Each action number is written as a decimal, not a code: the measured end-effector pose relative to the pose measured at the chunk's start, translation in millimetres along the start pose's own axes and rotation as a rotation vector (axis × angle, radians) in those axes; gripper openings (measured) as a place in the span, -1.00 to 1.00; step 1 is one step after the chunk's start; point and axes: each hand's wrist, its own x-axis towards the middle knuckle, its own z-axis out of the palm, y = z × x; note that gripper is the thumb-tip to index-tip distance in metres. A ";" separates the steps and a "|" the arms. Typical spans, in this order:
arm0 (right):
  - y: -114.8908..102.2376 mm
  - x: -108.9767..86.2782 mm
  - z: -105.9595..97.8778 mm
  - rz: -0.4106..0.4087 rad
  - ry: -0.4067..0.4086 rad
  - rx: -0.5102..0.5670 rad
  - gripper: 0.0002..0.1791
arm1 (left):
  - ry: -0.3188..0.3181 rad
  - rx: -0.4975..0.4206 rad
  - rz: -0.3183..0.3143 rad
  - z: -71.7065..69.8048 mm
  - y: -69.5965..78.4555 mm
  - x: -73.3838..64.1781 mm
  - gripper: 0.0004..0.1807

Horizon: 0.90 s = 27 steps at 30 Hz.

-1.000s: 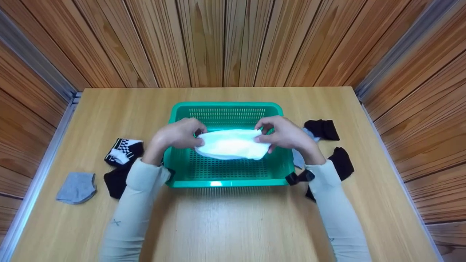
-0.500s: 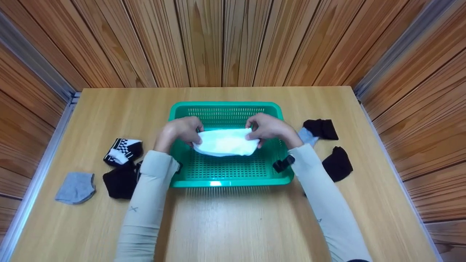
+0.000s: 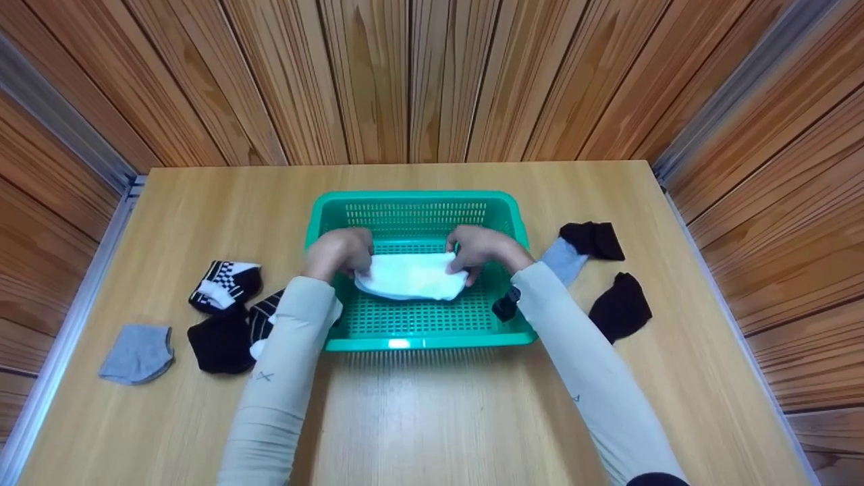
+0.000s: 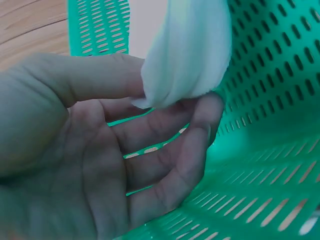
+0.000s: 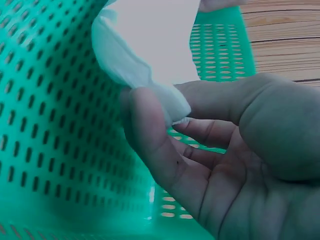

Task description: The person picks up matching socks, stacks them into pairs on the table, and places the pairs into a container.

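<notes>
2 hands (image 3: 410, 251) pinch the white sock (image 3: 410, 276) between them, inside the green basket (image 3: 415, 200).

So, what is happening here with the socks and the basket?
A person holds a white sock by its two ends, the left hand pinching one end and the right hand the other, low inside the green basket. Other socks lie on the wooden table: a grey sock, a checkered sock and a black sock on the left, and a black sock with grey and another black sock on the right.
</notes>
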 end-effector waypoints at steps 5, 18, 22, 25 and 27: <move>4.4 5.1 4.4 0.032 -0.011 -0.018 -0.71 | -0.001 0.026 -0.041 3.5 5.9 9.9 -0.64; 0.1 3.9 5.7 0.093 0.045 -0.146 -0.65 | 0.018 0.027 -0.122 16.8 11.2 20.3 -0.40; 0.4 7.1 7.2 0.103 0.075 -0.181 -0.81 | 0.025 0.009 -0.113 15.4 10.4 19.0 -0.49; 0.9 9.8 7.9 0.115 0.085 -0.202 -0.79 | 0.027 -0.005 -0.106 14.7 10.2 17.7 -0.50; 0.9 10.9 7.6 0.120 0.088 -0.210 -0.68 | 0.027 -0.014 -0.103 14.2 10.6 16.9 -0.48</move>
